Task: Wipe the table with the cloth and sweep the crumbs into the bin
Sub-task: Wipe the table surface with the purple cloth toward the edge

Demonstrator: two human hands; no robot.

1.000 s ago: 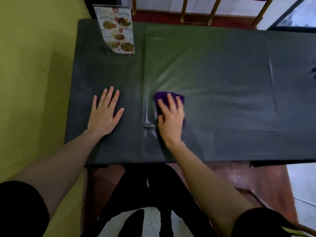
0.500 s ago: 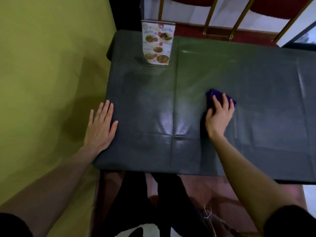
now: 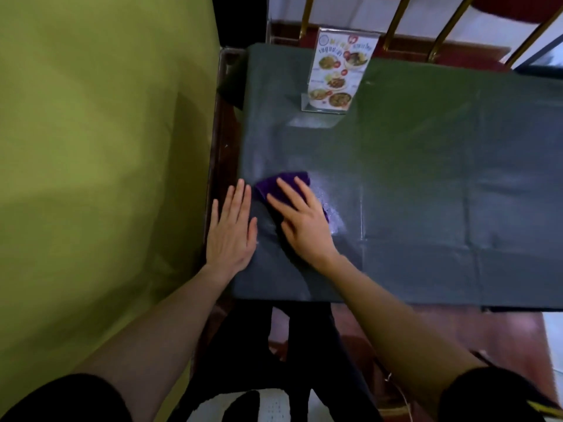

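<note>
The fingers (image 3: 288, 193) of the right hand (image 3: 304, 226) are stretched out and a little spread, pressing flat on the purple cloth (image 3: 283, 182); they do not close around it. The cloth lies on the tabletop (image 3: 426, 184) near its left edge, at the near-left part, and most of it is hidden under the palm, with only the far end and a small part on the right showing. Just to the right of the cloth the dark green cover has a pale shiny patch. The left hand (image 3: 233, 233) lies flat just beside the right one, fingers straight and together, holding nothing, on the left edge of the tabletop. The two hands are close but I cannot tell if they touch. Farther away, near the far edge, a menu stand (image 3: 338, 71) is upright with pictures of dishes. To the left of the tabletop is a yellow-green wall (image 3: 100, 147). Behind the far edge, gold chair legs (image 3: 447, 25) are visible.
</note>
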